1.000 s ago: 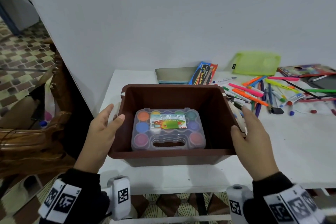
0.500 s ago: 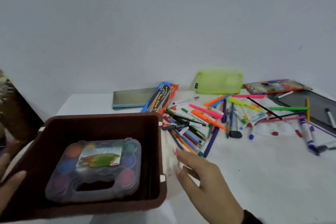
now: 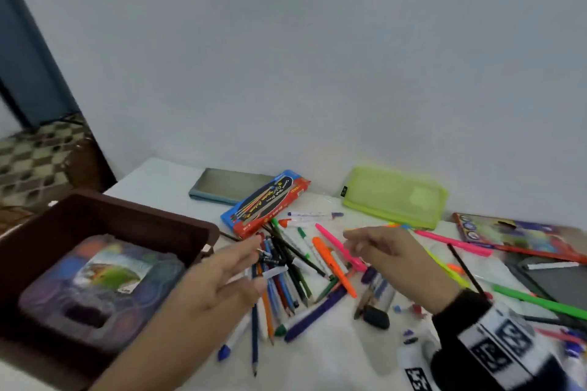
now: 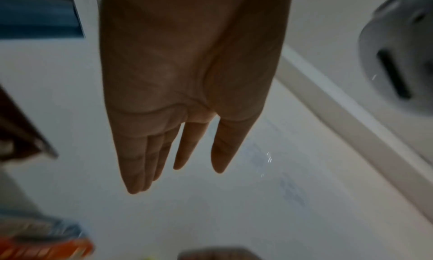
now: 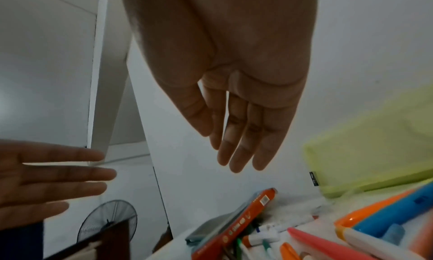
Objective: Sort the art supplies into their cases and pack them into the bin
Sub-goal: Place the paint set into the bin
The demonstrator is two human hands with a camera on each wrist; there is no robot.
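The brown bin (image 3: 178,225) stands at the table's left with a clear paint-pot case (image 3: 104,289) lying inside. To its right spreads a pile of loose pens, pencils and markers (image 3: 298,273). My left hand (image 3: 219,279) hovers over the pile's left side, fingers straight, holding nothing. My right hand (image 3: 390,254) hovers over the pile's middle, fingers extended and empty. The wrist views show both palms flat, left hand (image 4: 178,153) and right hand (image 5: 236,130). A blue-and-red pencil box (image 3: 266,203), a green mesh pouch (image 3: 394,197) and a grey tin (image 3: 228,186) lie behind the pile.
A colourful flat box (image 3: 514,235) and a dark slate (image 3: 559,279) lie at the right edge, with more markers (image 3: 540,298) over them. A black eraser-like piece (image 3: 376,317) sits in front of the pile. Left of the table is a drop to a tiled floor (image 3: 35,155).
Both hands let go of the bin's sides and moved right to hover over the pen pile. The head view swung right, so the bin now sits at the lower left.
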